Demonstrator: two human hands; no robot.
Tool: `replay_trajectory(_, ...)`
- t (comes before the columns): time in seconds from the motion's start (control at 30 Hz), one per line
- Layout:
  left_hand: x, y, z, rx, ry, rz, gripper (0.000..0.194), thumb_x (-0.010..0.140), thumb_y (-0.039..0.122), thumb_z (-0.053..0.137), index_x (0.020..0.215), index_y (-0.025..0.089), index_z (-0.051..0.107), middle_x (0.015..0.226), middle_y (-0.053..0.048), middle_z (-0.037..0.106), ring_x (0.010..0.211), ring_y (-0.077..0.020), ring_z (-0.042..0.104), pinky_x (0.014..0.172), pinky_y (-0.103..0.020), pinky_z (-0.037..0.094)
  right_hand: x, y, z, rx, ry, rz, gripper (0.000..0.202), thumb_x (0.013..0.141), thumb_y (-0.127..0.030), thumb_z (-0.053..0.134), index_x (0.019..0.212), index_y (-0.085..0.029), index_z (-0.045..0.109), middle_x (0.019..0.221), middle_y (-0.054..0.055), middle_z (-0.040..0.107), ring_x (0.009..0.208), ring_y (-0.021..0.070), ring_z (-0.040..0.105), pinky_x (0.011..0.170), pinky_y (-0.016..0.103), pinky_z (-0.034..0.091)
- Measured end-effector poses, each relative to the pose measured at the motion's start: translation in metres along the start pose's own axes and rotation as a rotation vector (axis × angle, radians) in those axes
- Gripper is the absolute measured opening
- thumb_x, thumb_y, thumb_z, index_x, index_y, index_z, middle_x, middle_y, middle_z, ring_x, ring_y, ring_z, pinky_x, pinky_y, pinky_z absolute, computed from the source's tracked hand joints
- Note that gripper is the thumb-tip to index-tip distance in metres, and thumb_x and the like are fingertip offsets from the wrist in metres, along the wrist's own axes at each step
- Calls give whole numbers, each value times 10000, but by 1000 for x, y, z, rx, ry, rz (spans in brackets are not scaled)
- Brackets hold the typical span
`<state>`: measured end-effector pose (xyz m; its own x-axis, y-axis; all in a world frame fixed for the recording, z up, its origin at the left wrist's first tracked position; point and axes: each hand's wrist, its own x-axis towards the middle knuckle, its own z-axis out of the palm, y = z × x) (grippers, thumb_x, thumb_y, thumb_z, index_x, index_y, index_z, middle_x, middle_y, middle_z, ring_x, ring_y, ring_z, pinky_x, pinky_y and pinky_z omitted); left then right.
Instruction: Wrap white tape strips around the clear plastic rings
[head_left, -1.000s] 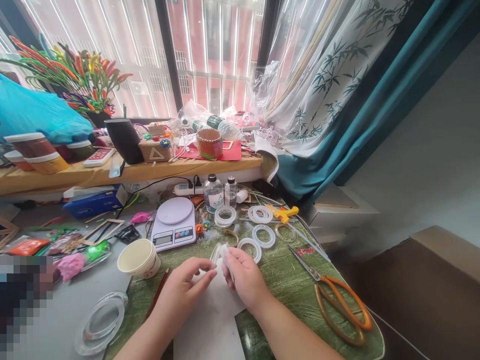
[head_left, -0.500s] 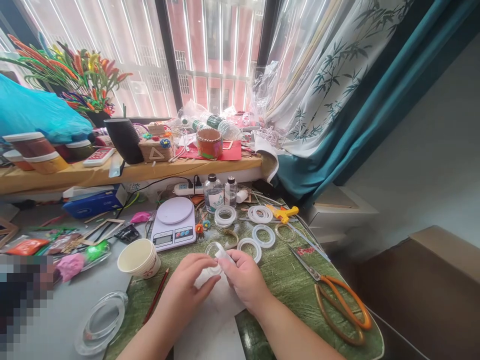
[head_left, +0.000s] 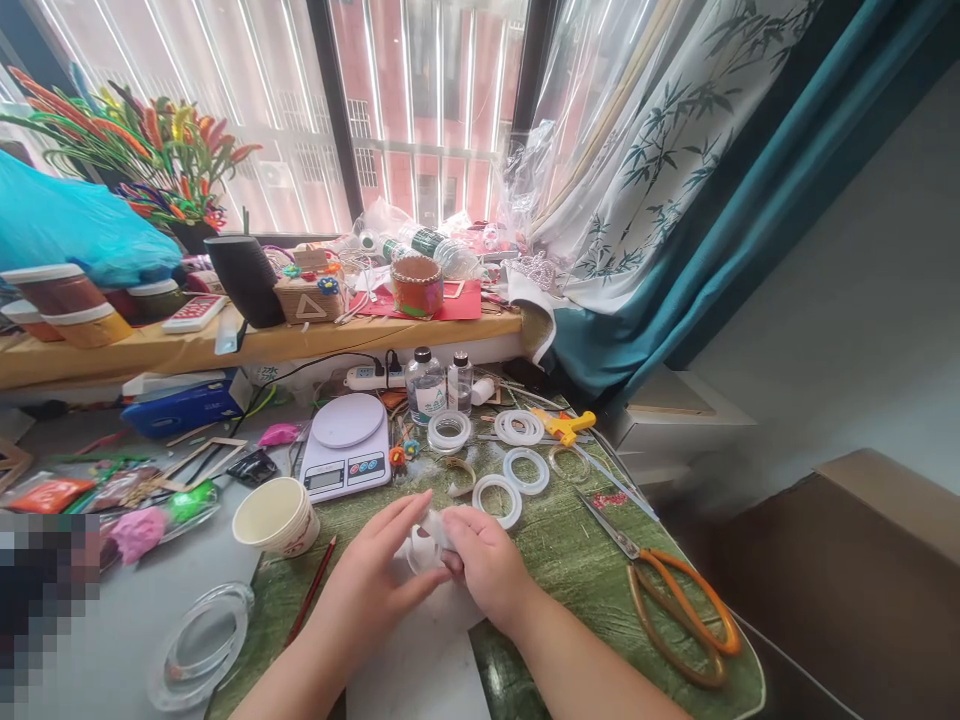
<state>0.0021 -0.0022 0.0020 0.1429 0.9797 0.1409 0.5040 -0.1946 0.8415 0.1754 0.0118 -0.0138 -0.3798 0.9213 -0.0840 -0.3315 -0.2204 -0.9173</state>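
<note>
Obliquely, the clear ring [head_left: 413,564] faces the camera.

big window [head_left: 255,130]: dark frame, bright light | wooden shelf [head_left: 180,350]: just under window | green table [head_left: 585,560]: lower than window | blue-green curtain [head_left: 720,260], white leafy curtain [head_left: 667,150]: right of window | grey wall [head_left: 840,330]: farther right of window

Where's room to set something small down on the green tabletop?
Best: green tabletop between the right hand, the scissors and the white rings. Narrower: the strip between the paper cup, the pencil and the clear rings at left. Crowded: the far end, with scale, bottles and yellow glue gun.
</note>
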Motion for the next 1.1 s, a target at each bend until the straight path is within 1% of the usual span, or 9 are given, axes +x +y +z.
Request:
replay_trajectory(0.13, 3, -3, 0, -51, 18, -68, 668, 709, 378, 867, 1351, 353, 682, 1382, -91, 673, 1263, -359, 611, 1087, -483, 486, 0, 1, -3, -88, -49, -45, 353, 905, -521, 582, 808, -186, 639, 570, -66, 365, 535, 113, 284, 519, 263, 232)
replay_trajectory(0.3, 4, -7, -1, -75, 27, -127, 627, 752, 456, 826, 1349, 327, 681, 1221, -98, 741, 1009, -304, 698, 872, -412, 587, 0, -1, -4, -165, -50, -43, 351, 929, -507, 554, 807, -187, 636, 574, -59, 386, 531, 115, 293, 509, 259, 233)
replay_trajectory(0.43, 1, -5, -1, -42, -18, -63, 661, 730, 454, 852, 1357, 344, 674, 1300, -102, 700, 1044, -307, 678, 908, -416, 567, -3, -5, -2, -227, -68, -96, 352, 967, -474, 516, 828, -183, 656, 632, -36, 440, 581, 128, 357, 555, 259, 294)
replay_trajectory(0.57, 1, -4, 1, -36, 19, -90, 629, 775, 440, 816, 1377, 344, 658, 1268, -98, 719, 980, -290, 696, 868, -408, 582, -4, -5, -1, -235, -63, -121, 348, 973, -429, 515, 745, -190, 623, 620, -36, 426, 574, 126, 336, 546, 263, 263)
replay_trajectory(0.63, 1, -5, 1, -39, -1, -59, 612, 778, 430, 813, 1367, 342, 667, 1306, -105, 707, 1037, -304, 688, 866, -400, 584, -3, -2, -2, -202, -31, -103, 340, 953, -434, 541, 739, -189, 637, 608, -34, 439, 560, 123, 335, 535, 263, 255)
replay_trajectory(0.73, 2, -7, 0, -22, -51, -49, 632, 782, 457, 809, 1385, 346, 652, 1364, -107, 675, 1123, -322, 665, 915, -407, 573, 0, 2, -4, -94, -66, -1, 335, 911, -467, 584, 743, -188, 658, 542, -51, 418, 507, 112, 318, 504, 259, 228)
replay_trajectory(0.83, 1, -10, 1, -36, -99, -69, 628, 816, 477, 767, 1411, 332, 626, 1371, -104, 671, 1157, -322, 657, 940, -410, 569, 2, 3, -6, -29, -91, 51, 420, 884, -567, 619, 729, -177, 649, 502, -70, 385, 468, 95, 283, 476, 252, 201)
replay_trajectory(0.93, -1, -13, 3, -42, -151, -18, 646, 864, 460, 721, 1475, 337, 550, 1433, -90, 633, 1231, -314, 623, 994, -412, 545, 4, 1, -7, 29, -116, 68, 502, 841, -648, 673, 698, -172, 599, 497, -82, 375, 449, 76, 256, 456, 245, 182)
replay_trajectory(1.1, -3, -17, -1, -40, -209, 104, 648, 892, 424, 717, 1500, 376, 498, 1520, -66, 560, 1344, -315, 551, 1066, -406, 506, 4, -8, -9, 182, -152, 151, 443, 840, -590, 722, 805, -159, 625, 529, -103, 356, 431, 50, 188, 434, 236, 142)
